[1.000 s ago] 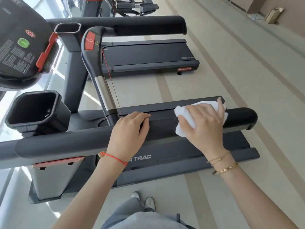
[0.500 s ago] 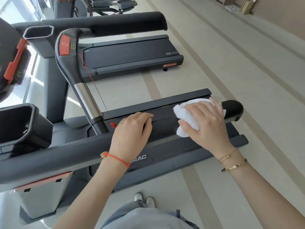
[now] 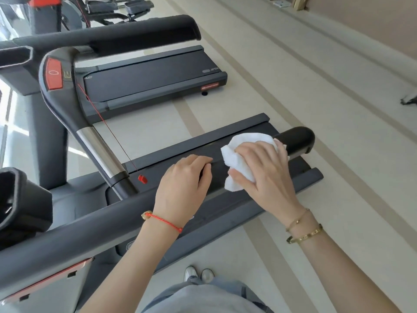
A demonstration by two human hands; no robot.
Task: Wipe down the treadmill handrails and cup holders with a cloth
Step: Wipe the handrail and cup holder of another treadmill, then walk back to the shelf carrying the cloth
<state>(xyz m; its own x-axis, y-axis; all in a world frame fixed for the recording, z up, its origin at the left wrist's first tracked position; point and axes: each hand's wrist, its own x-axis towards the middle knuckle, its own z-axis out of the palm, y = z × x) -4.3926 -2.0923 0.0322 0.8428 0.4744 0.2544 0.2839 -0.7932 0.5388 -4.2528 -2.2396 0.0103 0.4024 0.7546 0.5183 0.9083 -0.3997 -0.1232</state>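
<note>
Here the white cloth (image 3: 239,159) sits bunched, crumpled against the dark handrail (image 3: 295,138).

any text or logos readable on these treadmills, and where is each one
"STA", cut off by the frame rail: rear corner of the far treadmill deck.
Red badge on that deck's end cap: white lettering, too blurred to read.
Red stop button on the handlebar post: an oval outline only, no words.
Small label beside that button: too small to read.
Nothing readable on the near handrail, cloth or bracelets.
</note>
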